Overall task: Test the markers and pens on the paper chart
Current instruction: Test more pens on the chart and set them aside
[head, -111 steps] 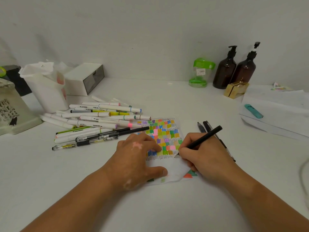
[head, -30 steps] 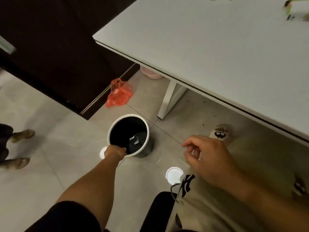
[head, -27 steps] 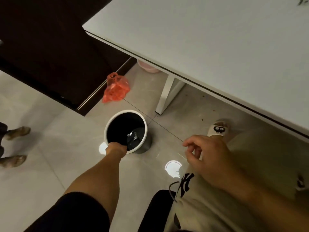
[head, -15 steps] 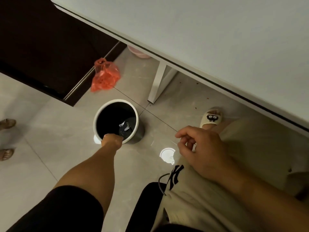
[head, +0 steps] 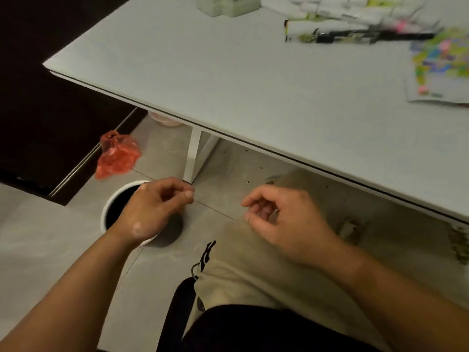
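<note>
Left hand (head: 149,212) over round white-rimmed waste bin (head: 104,212) on floor, fingers loosely curled, nothing seen in grip; hand hides much of bin. Right hand (head: 284,224) above lap, fingers loosely curled, nothing held. Paper chart (head: 441,67) on bench (head: 253,85) at far right, blurred, cut by frame edge. Markers and pens (head: 355,24) heaped behind chart, smeared, kinds unreadable. Pale container (head: 228,6) cut off at top. Red plastic bag (head: 116,158) on floor beyond bin.
</note>
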{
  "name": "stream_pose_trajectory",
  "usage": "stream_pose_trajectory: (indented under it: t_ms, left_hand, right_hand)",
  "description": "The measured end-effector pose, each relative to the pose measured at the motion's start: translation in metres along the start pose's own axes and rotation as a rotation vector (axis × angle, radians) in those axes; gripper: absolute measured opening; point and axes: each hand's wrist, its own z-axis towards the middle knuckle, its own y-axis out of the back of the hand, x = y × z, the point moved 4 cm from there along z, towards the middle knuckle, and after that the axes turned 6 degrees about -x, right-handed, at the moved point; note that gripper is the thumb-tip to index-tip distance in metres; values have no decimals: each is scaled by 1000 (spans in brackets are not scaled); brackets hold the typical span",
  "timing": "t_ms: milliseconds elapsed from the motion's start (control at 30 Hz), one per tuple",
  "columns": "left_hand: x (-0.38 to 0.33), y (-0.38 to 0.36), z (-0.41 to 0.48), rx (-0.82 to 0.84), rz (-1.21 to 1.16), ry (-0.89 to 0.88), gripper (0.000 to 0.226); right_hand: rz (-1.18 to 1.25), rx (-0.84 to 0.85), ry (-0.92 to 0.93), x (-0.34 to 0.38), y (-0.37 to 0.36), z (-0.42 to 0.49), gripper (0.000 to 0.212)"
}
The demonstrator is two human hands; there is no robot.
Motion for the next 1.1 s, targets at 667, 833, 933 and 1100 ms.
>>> stream_pose_trajectory:
  t_ms: [667, 833, 933, 1100]
  left_hand:
    - [-349, -146, 153, -155, 376, -833, 19]
    - [-359, -160, 185, -252, 554, -780, 19]
    - [-354, -162, 188, -289, 605, -787, 24]
    - [-351, -162, 188, -244, 620, -760, 18]
  right_hand:
    - [-188, -658, -201, -36, 338, 35, 5]
    - [-217, -746, -190, -57, 361, 63, 7]
    - [-189, -763, -165, -67, 362, 65, 9]
    - [-166, -752, -143, -72, 362, 61, 12]
